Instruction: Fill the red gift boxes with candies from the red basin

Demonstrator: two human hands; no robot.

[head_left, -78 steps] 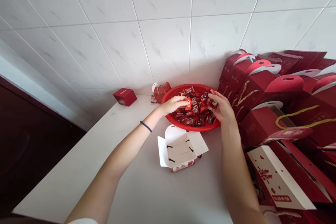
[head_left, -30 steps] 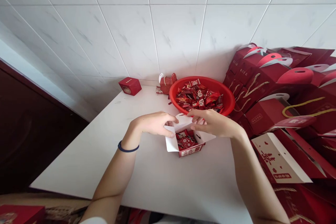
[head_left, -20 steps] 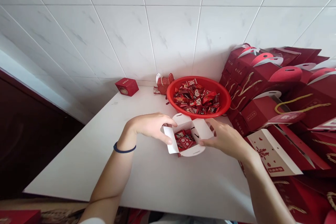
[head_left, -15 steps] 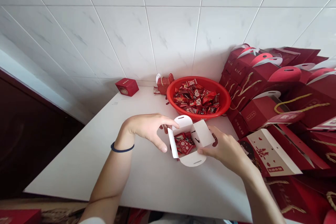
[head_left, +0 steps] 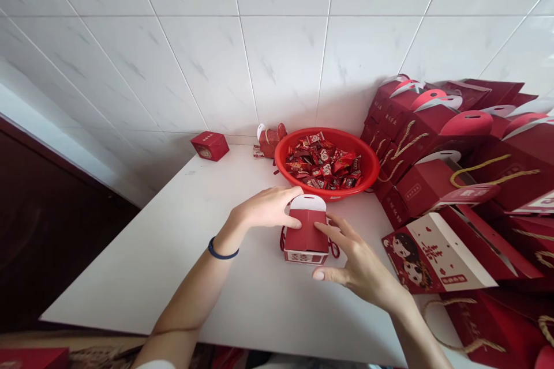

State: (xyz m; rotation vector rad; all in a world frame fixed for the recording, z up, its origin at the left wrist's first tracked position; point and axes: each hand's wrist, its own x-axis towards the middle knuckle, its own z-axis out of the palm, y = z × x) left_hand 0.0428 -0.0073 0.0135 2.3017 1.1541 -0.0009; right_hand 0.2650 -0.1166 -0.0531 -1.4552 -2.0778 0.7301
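A small red gift box stands on the white table, its two side flaps folded inward over the top. Its rounded far tab stands up, white inside, with a slot. My left hand grips the box's far left corner, thumb pressed on the left flap and fingers by the tab. Over the right flap, the index fingertip of my right hand touches the top; its fingers are spread and the thumb points off the near right corner. Red cord loops show at the box's sides. The contents are hidden under the flaps.
A red plastic basin of wrapped candies stands just behind the box. Many red gift boxes and bags crowd the right side. A small red box and a tied red packet sit near the tiled wall.
Both side flaps have gone from open to folded over the candies in the box. The box now faces me with its tab at the far side. My left hand moved right onto it.
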